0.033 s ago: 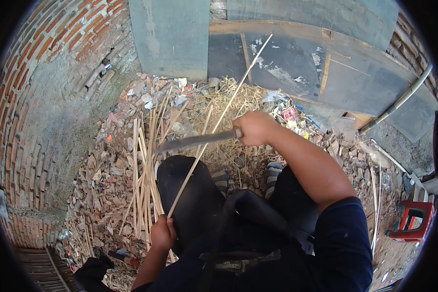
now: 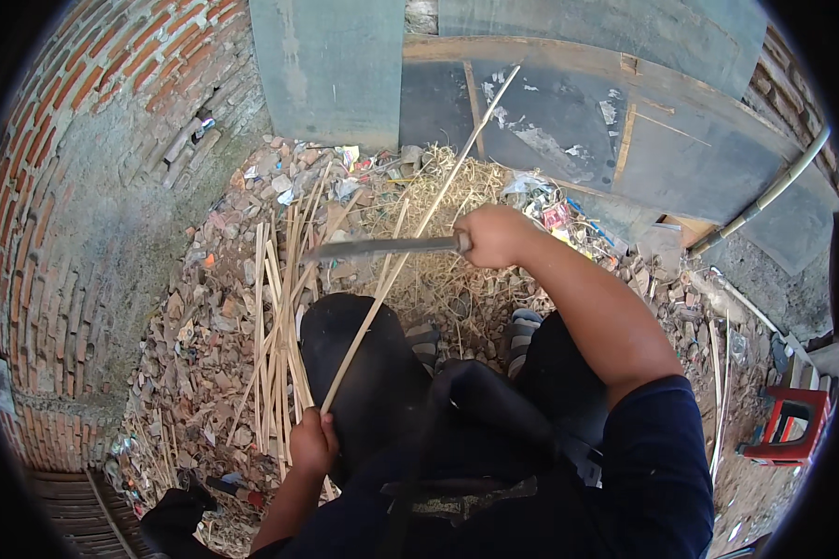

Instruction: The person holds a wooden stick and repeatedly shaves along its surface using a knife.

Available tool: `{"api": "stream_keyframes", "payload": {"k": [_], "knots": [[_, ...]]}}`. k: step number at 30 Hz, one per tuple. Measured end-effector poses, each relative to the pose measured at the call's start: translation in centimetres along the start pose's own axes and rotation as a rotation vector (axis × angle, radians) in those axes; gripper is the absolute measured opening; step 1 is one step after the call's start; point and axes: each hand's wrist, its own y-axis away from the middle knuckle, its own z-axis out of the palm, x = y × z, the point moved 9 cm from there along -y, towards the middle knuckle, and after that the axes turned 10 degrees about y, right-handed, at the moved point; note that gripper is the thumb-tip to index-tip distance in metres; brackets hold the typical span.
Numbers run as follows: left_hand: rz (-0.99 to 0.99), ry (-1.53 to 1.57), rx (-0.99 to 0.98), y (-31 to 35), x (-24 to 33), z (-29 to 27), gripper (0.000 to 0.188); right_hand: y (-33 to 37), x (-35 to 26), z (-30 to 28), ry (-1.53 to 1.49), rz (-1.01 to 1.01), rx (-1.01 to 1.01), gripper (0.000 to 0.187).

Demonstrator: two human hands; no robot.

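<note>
A long, thin pale strip point(image 2: 368, 321), which looks like split bamboo, slants from my lap up and away to the right. Its near end is in my left hand point(image 2: 312, 443), fingers closed round it beside my left knee. My right hand point(image 2: 496, 238) is wrapped round the handle of a machete point(image 2: 373, 249). The blade points left and crosses the strip about midway; whether it touches cannot be told. More pale strips point(image 2: 275, 363) lie in a loose bundle left of my knee. Curly shavings point(image 2: 447, 186) are heaped beyond my feet.
Broken brick rubble point(image 2: 196, 354) covers the ground. A brick wall point(image 2: 75, 112) rises at left; grey panels point(image 2: 326, 74) stand ahead. At right are a leaning pole point(image 2: 764, 196) and a red stool point(image 2: 792, 427). Litter point(image 2: 555, 219) lies by the panels.
My right hand and the machete have shifted slightly away from me and to the right, and the blade lies more level. My left hand keeps its hold on the strip.
</note>
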Motion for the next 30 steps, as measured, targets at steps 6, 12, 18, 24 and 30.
{"api": "stream_keyframes", "payload": {"k": [6, 12, 18, 24, 30], "knots": [[0.032, 0.013, -0.048, -0.4, 0.4, -0.3, 0.025, 0.5, 1.3, -1.2, 0.032, 0.081, 0.088, 0.021], [0.062, 0.112, -0.059, -0.7, 0.2, 0.0, 0.026, 0.9, 1.6, -1.6, -0.076, 0.068, 0.138, 0.022], [0.033, 0.128, -0.102, -0.9, 0.0, 0.3, 0.025, 0.6, 1.6, -1.1, -0.257, 0.046, 0.198, 0.023], [0.011, 0.082, -0.070, -0.5, -0.2, 0.1, 0.026, 0.3, -1.4, -0.8, -0.007, -0.037, -0.010, 0.025], [-0.014, 0.076, -0.094, -0.9, 0.1, 0.0, 0.027, 0.4, 1.7, -0.7, -0.107, 0.126, 0.025, 0.026]]}}
